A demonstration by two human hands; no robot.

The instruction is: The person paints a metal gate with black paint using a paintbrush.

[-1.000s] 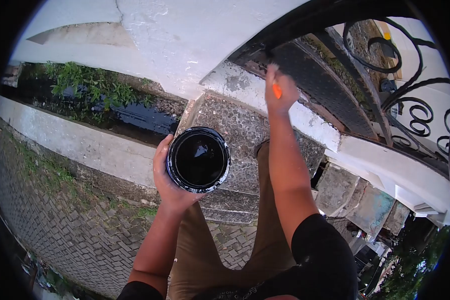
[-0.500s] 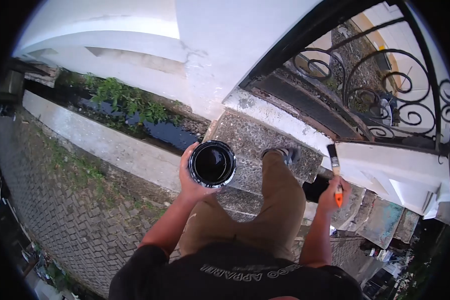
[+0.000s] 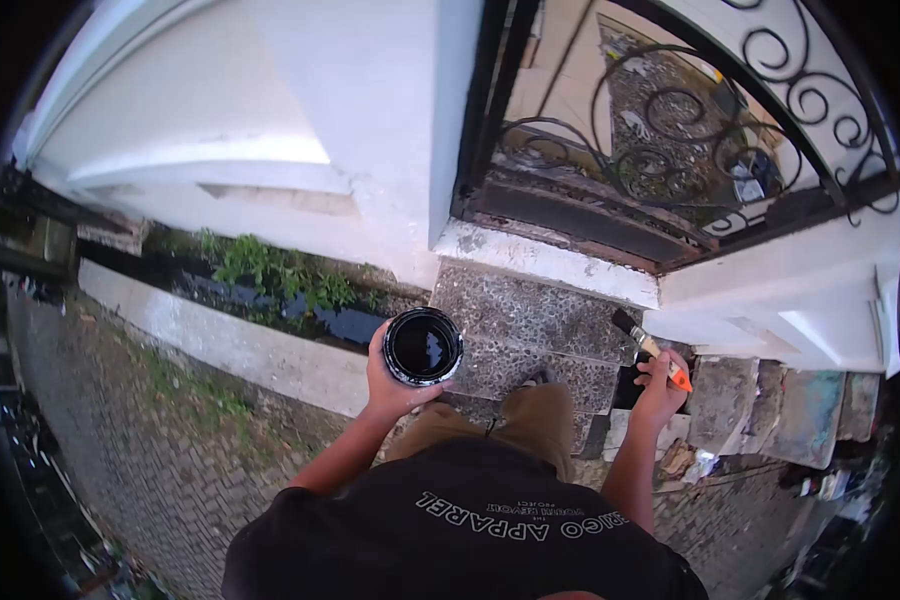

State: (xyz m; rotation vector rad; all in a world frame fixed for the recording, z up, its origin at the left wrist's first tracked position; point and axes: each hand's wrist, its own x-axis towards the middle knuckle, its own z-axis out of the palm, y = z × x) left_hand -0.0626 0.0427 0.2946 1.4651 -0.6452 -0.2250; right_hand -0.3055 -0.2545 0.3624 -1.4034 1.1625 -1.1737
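My left hand (image 3: 394, 385) is wrapped round an open can of black paint (image 3: 422, 346), held upright in front of my body. Glossy black paint shows inside, and pale smears mark the can's rim. Off to the right, my right hand (image 3: 660, 385) grips a paintbrush (image 3: 652, 347) by its wooden handle with an orange end. Its dark bristles point up and to the left, over the pebbled step and apart from the can. Beyond both hands stands a black metal gate (image 3: 660, 130) with scrollwork; rusty patches show along its lower part.
Pebbled steps (image 3: 530, 310) lead to the gate between white walls (image 3: 370, 130). A water-filled ditch (image 3: 345, 325) with green plants (image 3: 280, 270) runs at left behind a concrete curb (image 3: 210, 320). Stone slabs (image 3: 805, 415) lie at right. Brick paving (image 3: 180, 450) stretches behind me.
My view has turned, and the gate now sits more upright. The brush has tilted further left in my right hand. My forward leg has drawn back toward my body. The can stays in my left hand.
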